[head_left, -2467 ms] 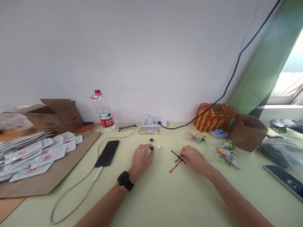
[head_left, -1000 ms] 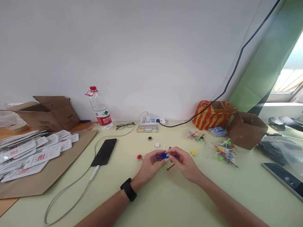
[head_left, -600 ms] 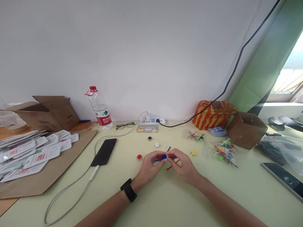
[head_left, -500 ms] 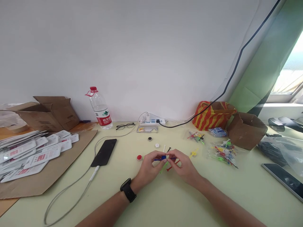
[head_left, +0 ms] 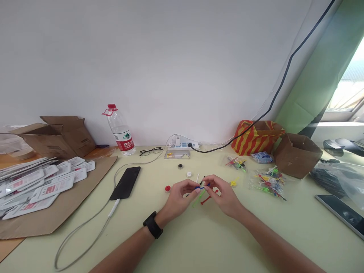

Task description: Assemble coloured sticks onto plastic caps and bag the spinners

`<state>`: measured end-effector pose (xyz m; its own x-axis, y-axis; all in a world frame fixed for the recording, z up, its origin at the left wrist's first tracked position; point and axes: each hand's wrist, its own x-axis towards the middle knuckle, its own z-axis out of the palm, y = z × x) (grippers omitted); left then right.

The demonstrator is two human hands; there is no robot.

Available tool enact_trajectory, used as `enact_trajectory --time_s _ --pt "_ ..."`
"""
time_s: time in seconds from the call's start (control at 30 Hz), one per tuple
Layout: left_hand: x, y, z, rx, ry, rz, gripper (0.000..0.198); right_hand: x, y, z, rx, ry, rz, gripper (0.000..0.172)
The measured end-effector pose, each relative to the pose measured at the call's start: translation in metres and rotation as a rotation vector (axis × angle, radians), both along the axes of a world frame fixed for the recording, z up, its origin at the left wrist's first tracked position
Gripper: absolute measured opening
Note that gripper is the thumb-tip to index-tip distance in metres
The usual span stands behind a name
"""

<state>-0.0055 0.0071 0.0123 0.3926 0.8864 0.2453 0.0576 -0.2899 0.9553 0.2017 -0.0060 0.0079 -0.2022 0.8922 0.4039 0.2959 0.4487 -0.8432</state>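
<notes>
A small blue plastic piece (head_left: pixel 201 187) is pinched between both hands near the middle of the table. My left hand (head_left: pixel 182 195), with a black watch on its wrist, grips its left part with thumb and finger. On the right part are the closed fingertips of my right hand (head_left: pixel 222 193). Beneath and around the fingers lie a red stick (head_left: pixel 206 200), a green stick (head_left: pixel 196 203) and a white stick (head_left: pixel 197 177). Left of my left hand sits a red round piece (head_left: pixel 167 189); a white round piece (head_left: pixel 189 174) and a black round piece (head_left: pixel 180 166) lie behind.
Right of my hands are a yellow piece (head_left: pixel 233 182) and plastic bags of coloured parts (head_left: pixel 269 183). A black phone (head_left: pixel 125 183) on a cable lies left, near a water bottle (head_left: pixel 122 132). Glasses (head_left: pixel 150 151) and a power strip (head_left: pixel 183 145) are along the wall.
My right hand has shifted slightly up and right, and its fingers have changed their hold. The blue piece is now turned differently between the hands.
</notes>
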Motion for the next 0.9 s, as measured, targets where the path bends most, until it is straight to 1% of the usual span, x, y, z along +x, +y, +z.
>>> enact_trajectory --time_s 0.07,0.13,0.17,0.27,0.3,0.33,0.4,0.53,0.7,0.77,0.9 --pt "-0.002 0.002 0.001 -0.13 -0.087 -0.055 0.027 0.001 0.002 0.0 -0.043 0.034 0.009 0.021" --pt "-0.005 0.006 0.0 -0.203 -0.135 -0.095 0.026 0.003 0.003 0.0 -0.053 0.034 -0.01 0.022" --pt "-0.006 0.007 -0.001 -0.223 -0.151 -0.101 0.027 0.004 0.004 0.0 -0.034 0.017 -0.035 0.022" --pt "-0.008 0.011 -0.005 -0.25 -0.173 -0.067 0.045 0.006 0.003 -0.001 0.093 -0.074 -0.103 0.023" --pt "-0.007 0.012 -0.006 -0.258 -0.17 -0.05 0.047 0.007 0.002 -0.001 0.14 -0.105 -0.108 0.024" --pt "-0.007 0.012 -0.007 -0.268 -0.163 -0.037 0.046 0.007 0.001 -0.001 0.176 -0.132 -0.103 0.024" --pt "-0.007 0.013 -0.009 -0.283 -0.152 -0.022 0.036 0.007 -0.002 -0.002 0.205 -0.165 -0.079 0.024" --pt "-0.006 0.013 -0.009 -0.28 -0.178 -0.056 0.026 0.005 -0.006 -0.005 0.135 -0.156 -0.008 0.026" --pt "-0.005 0.012 -0.008 -0.265 -0.193 -0.09 0.025 0.004 -0.007 -0.001 0.044 -0.103 0.029 0.032" --pt "-0.005 0.012 -0.007 -0.267 -0.191 -0.08 0.025 0.003 -0.008 -0.001 0.005 -0.066 0.032 0.04" --pt "-0.004 0.012 -0.005 -0.26 -0.193 -0.04 0.027 -0.002 -0.01 -0.003 -0.027 0.012 -0.051 0.067"
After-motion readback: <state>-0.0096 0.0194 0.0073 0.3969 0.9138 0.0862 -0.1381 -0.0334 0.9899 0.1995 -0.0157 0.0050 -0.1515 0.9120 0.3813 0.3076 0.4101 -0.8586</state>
